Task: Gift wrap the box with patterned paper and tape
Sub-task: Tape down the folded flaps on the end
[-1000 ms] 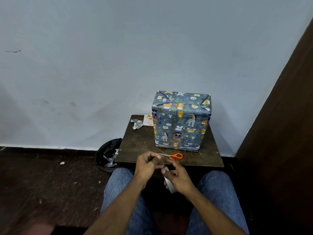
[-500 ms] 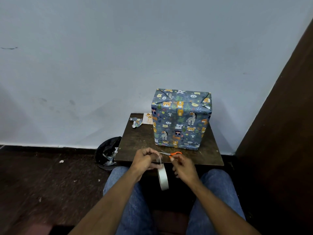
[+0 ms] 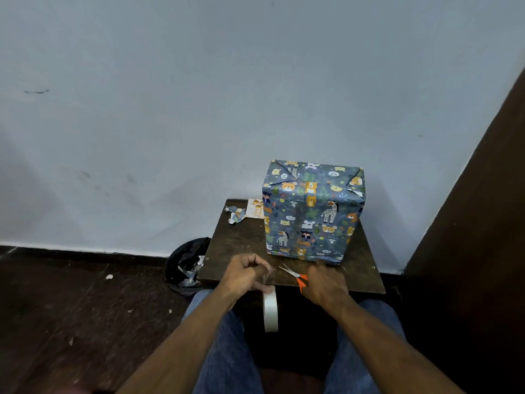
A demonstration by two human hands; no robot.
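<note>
The box point(image 3: 312, 211), wrapped in blue paper printed with animals, stands upright on the right half of a small dark table point(image 3: 241, 245). At the table's front edge my left hand point(image 3: 245, 275) pinches the free end of a clear tape strip. The white tape roll point(image 3: 270, 311) hangs from that strip between my knees. My right hand point(image 3: 326, 287) grips the orange handles of the scissors point(image 3: 294, 274), whose blades point up and left toward the tape strip. Both hands are in front of the box and not touching it.
A crumpled scrap of wrapping paper point(image 3: 235, 215) and a small printed card point(image 3: 255, 209) lie at the table's back left corner. A black bin bag point(image 3: 186, 264) with scraps sits on the floor left of the table. A dark brown panel point(image 3: 483, 209) rises close on the right.
My right hand let go of the tape roll and moved right onto the scissors, turning them. The roll now dangles from the strip in my left hand.
</note>
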